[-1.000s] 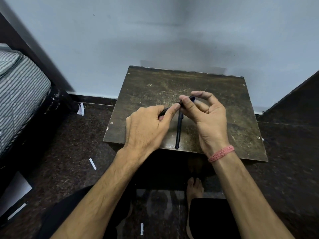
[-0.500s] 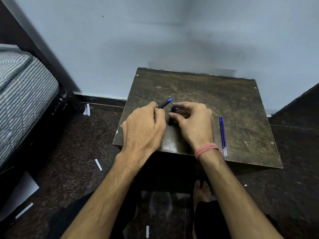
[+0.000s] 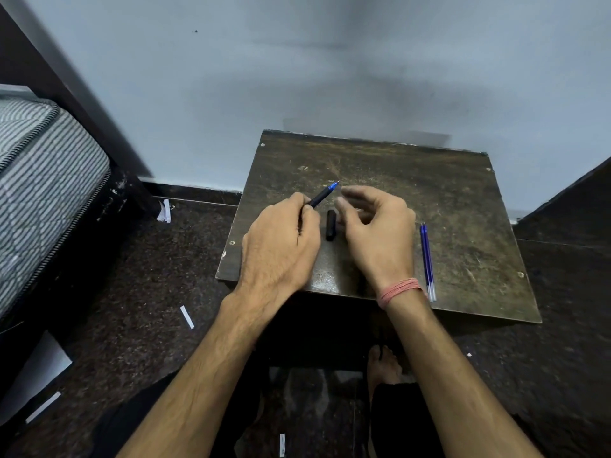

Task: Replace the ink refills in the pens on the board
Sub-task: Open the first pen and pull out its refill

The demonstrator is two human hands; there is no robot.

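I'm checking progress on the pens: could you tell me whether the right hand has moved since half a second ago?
Yes. The right hand has lifted and opened, releasing the black pen piece, which now lies on the board between the hands.

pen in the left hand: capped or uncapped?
Uncapped. The pen in the left hand shows a bare blue tip, and a black cap lies on the board between the hands.

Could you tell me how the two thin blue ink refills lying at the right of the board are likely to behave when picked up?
The two thin blue ink refills look long and slender, so probably light and bendy. Being round, they may roll on the dark scratched wooden board, which appears tilted.
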